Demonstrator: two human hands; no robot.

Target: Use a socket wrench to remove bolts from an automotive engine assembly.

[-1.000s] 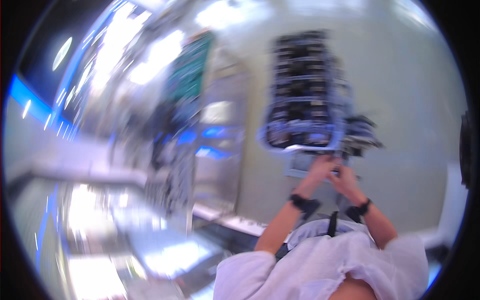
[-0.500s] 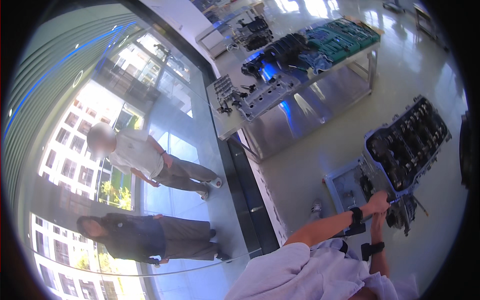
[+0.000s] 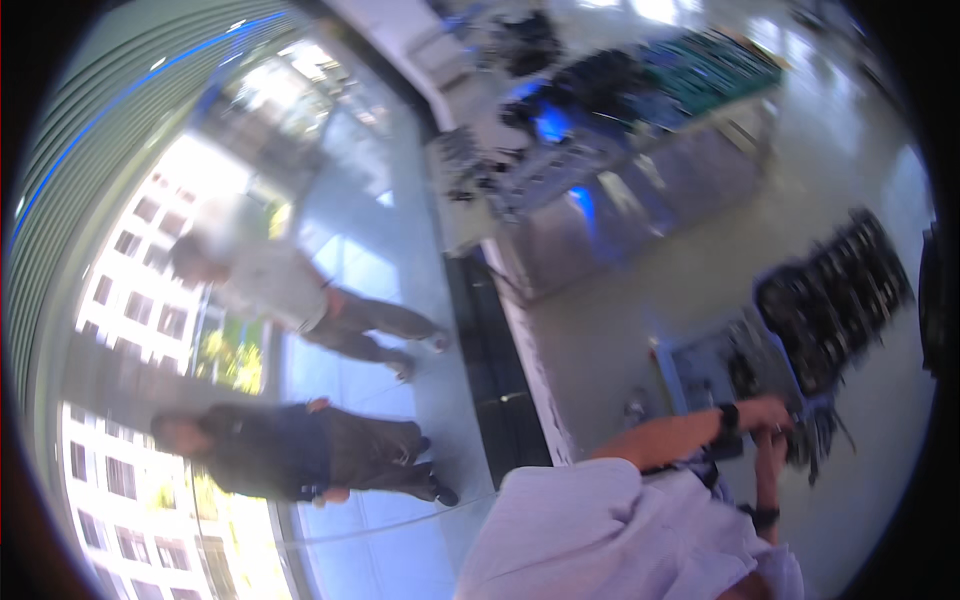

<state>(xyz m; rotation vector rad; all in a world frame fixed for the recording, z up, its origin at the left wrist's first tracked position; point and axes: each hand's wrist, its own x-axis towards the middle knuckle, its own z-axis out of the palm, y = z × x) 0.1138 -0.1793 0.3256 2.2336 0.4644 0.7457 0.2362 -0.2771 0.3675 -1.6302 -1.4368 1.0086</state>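
An engine (image 3: pixel 835 300) with its top uncovered stands at the right, rows of dark valve-gear parts showing along it. Both my hands are close together at its near end. My left hand (image 3: pixel 766 412) is closed, knuckles up, beside the lower edge of the engine. Just below it, my right hand (image 3: pixel 770 446) is curled too, almost touching the left. What the fingers hold, if anything, is hidden and blurred. Dark parts (image 3: pixel 822 440) hang from the engine's near end, right beside my hands. Each wrist wears a black band.
A light-blue frame (image 3: pixel 672 382) stands left of the engine. Farther back, a metal workbench (image 3: pixel 600 235) carries engine parts and a green tool tray (image 3: pixel 715 75). Two people (image 3: pixel 270 285) (image 3: pixel 270 450) stand behind the glass at left. A dark object (image 3: pixel 932 300) is at the right edge.
The whole view has shifted and blurred, the bench and engine now sitting slightly farther right and lower. My hands stay together at the engine's near end.
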